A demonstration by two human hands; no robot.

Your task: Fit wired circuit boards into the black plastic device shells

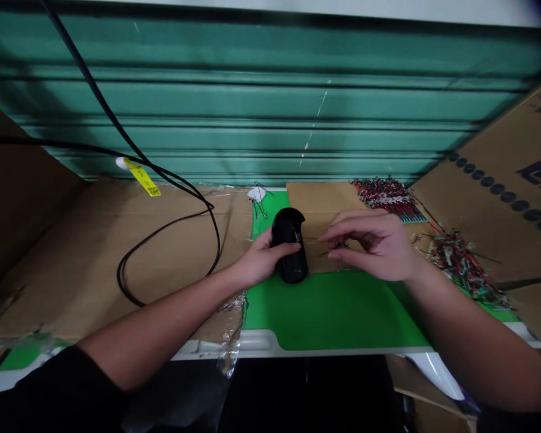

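My left hand [261,258] grips a black, oblong plastic casing [294,264] with a rounded top, and its thumb lies across the front. From a small opening near that thumb, a thin red wire [310,239] runs sideways to the fingertips of my right hand [372,243]. That hand is curled, thumb and fingers close together around the wire's end. A tiny dark part [341,245] shows between the fingers; its kind is too small to tell.
Bundles of red and black wired parts [388,198] lie at the back right, with a looser pile [466,267] nearer. Cardboard [180,240] covers the left of the green table [338,313]. A black cable [121,264] loops there. A few wired pieces [259,201] lie behind the casing.
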